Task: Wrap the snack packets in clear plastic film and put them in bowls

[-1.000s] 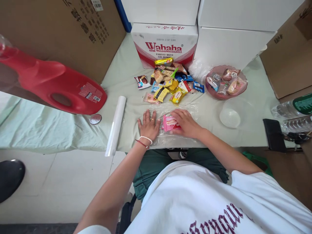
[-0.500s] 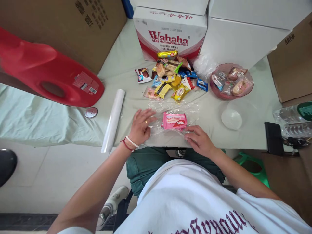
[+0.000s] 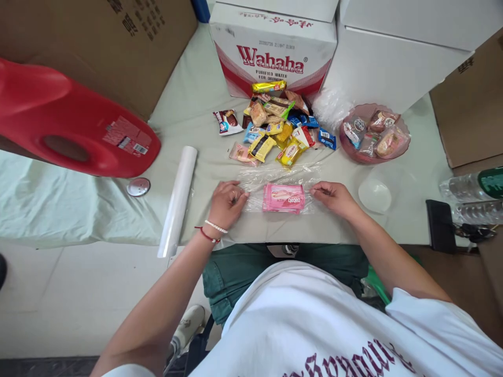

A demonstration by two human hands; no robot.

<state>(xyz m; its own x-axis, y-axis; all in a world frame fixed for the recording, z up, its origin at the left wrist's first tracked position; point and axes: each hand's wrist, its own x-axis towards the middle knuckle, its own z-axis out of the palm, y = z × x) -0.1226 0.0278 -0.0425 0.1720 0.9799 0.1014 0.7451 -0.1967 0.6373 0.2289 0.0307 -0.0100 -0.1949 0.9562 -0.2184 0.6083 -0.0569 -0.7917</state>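
Pink wafer packets [image 3: 283, 198] lie stacked on a sheet of clear plastic film [image 3: 255, 180] near the table's front edge. My left hand [image 3: 228, 203] pinches the film's left edge, thumb against the fingers. At the film's right edge, my right hand [image 3: 334, 198] pinches it between thumb and fingertips. The film's near edge looks folded up against the packets. To the left of my left hand lies a roll of cling film [image 3: 177, 201]. Just beyond the film is a heap of wrapped snacks [image 3: 271, 123].
A pink bowl [image 3: 375, 132] of packaged snacks and a clear cup [image 3: 374, 196] stand on the right. Behind the heap is a white water carton [image 3: 275, 50]. A big red jug [image 3: 74, 125] and a round badge [image 3: 138, 186] are at left. A black phone [image 3: 440, 226] is at the right edge.
Both hands have closed on the film's side edges, the right one moving outward and away from the packets. The film's near part now sits closer to the packets.
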